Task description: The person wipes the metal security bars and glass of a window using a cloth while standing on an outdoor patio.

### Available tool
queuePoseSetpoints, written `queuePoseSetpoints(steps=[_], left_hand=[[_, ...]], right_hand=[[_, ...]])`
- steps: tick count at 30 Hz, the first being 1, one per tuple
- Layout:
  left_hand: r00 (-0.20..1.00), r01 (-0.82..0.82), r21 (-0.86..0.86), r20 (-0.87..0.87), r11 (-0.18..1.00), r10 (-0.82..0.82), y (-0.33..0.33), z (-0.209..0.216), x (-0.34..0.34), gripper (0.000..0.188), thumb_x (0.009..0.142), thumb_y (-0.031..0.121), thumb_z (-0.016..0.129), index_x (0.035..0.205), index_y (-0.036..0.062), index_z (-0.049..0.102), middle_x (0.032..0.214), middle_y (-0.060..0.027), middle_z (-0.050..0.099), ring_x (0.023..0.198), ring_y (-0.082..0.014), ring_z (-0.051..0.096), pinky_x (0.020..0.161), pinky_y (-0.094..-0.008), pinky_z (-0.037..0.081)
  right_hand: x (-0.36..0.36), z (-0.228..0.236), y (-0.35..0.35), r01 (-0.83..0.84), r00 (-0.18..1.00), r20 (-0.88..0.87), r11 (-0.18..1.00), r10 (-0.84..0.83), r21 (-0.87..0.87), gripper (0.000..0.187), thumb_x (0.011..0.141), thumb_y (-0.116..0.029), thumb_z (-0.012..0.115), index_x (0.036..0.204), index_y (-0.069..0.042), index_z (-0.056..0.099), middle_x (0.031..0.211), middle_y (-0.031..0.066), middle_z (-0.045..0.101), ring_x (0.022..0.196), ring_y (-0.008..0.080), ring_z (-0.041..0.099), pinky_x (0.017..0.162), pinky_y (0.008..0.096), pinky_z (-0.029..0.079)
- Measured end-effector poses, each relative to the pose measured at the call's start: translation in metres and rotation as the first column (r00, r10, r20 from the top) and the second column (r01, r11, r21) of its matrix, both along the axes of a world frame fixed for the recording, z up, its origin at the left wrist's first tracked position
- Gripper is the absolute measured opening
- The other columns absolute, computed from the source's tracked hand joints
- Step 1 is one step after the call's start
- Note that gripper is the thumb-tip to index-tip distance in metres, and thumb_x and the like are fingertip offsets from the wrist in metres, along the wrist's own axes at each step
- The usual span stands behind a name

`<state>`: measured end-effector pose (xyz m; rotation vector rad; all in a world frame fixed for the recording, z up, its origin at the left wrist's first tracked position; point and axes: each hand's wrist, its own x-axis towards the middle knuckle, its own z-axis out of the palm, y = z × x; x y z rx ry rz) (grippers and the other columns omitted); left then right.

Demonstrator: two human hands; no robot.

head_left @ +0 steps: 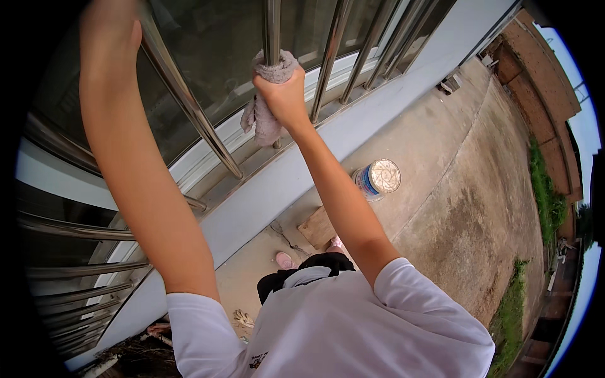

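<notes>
A greyish-pink cloth (268,126) is wrapped around an upright metal window bar (271,28). My right hand (282,94) is closed around the cloth and the bar inside it, with a loose end of the cloth hanging below my fist. My left hand (110,17) is raised at the upper left, beside another shiny bar (183,94). It is blurred and cut off by the picture's edge, so its fingers do not show.
Behind the bars is a window with a white frame (214,129) above a pale wall (265,208). Below, a lidded bucket (383,176) and a wooden block (317,228) stand on the concrete floor (460,214). Gloves (243,318) lie near the wall's foot.
</notes>
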<state>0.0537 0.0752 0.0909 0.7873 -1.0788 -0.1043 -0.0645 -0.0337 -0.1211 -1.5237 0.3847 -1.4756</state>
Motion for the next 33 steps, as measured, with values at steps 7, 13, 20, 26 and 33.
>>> queuePoseSetpoints(steps=[7, 13, 20, 26, 33], left_hand=[[0.997, 0.058, 0.081, -0.056, 0.995, -0.053, -0.027, 0.002, 0.008, 0.026, 0.089, 0.026, 0.065, 0.075, 0.0084, 0.051, 0.055, 0.0059, 0.034, 0.047, -0.0025, 0.029, 0.046, -0.0202, 0.024], [0.988, 0.081, 0.136, -0.142, 0.987, -0.062, -0.024, 0.013, 0.025, 0.031, 0.089, 0.030, 0.065, 0.072, 0.0113, 0.047, 0.055, 0.0065, 0.034, 0.046, -0.0018, 0.029, 0.045, -0.0201, 0.022], [0.997, -0.062, 0.135, 0.053, 0.989, 0.055, -0.054, -0.002, 0.045, 0.025, 0.093, 0.026, 0.059, 0.104, 0.0060, 0.067, 0.060, 0.0073, 0.044, 0.053, -0.0027, 0.038, 0.051, -0.0204, 0.031], [0.977, -0.035, 0.094, 0.213, 0.995, 0.014, -0.095, -0.008, 0.124, 0.032, 0.095, 0.015, 0.052, 0.125, 0.0055, 0.059, 0.105, 0.0003, 0.066, 0.072, -0.0043, 0.052, 0.064, -0.0182, 0.042], [0.975, -0.012, 0.145, 0.220, 0.989, -0.021, -0.107, -0.008, 0.130, 0.033, 0.095, 0.013, 0.050, 0.125, 0.0042, 0.058, 0.099, -0.0008, 0.063, 0.073, -0.0065, 0.053, 0.067, -0.0193, 0.043]], right_hand=[[-0.011, -0.005, 0.003, 0.123, 0.991, 0.045, 0.992, -0.123, 0.001, 0.025, 0.066, -0.003, 0.064, 0.090, -0.001, 0.056, 0.083, 0.0045, 0.055, 0.078, 0.0133, 0.053, 0.074, 0.0275, 0.044], [0.002, -0.059, 0.004, 0.037, 0.999, -0.012, 0.999, -0.036, 0.024, 0.028, 0.067, -0.004, 0.066, 0.093, -0.002, 0.055, 0.082, 0.0024, 0.055, 0.077, 0.0110, 0.052, 0.073, 0.0256, 0.045], [-0.020, -0.067, 0.007, 0.070, 0.996, -0.056, 0.997, -0.067, 0.042, 0.030, 0.068, -0.004, 0.066, 0.095, -0.003, 0.055, 0.083, 0.0023, 0.057, 0.078, 0.0105, 0.053, 0.073, 0.0261, 0.046], [-0.015, -0.099, 0.022, 0.125, 0.988, -0.110, 0.985, -0.112, 0.120, 0.035, 0.068, -0.004, 0.067, 0.101, -0.004, 0.052, 0.092, 0.0048, 0.055, 0.087, 0.0148, 0.054, 0.080, 0.0295, 0.046], [-0.012, -0.087, 0.046, 0.215, 0.967, -0.213, 0.889, -0.138, 0.403, 0.044, 0.071, -0.004, 0.061, 0.111, -0.002, 0.041, 0.094, 0.0148, 0.053, 0.093, 0.0271, 0.054, 0.081, 0.0354, 0.045]])
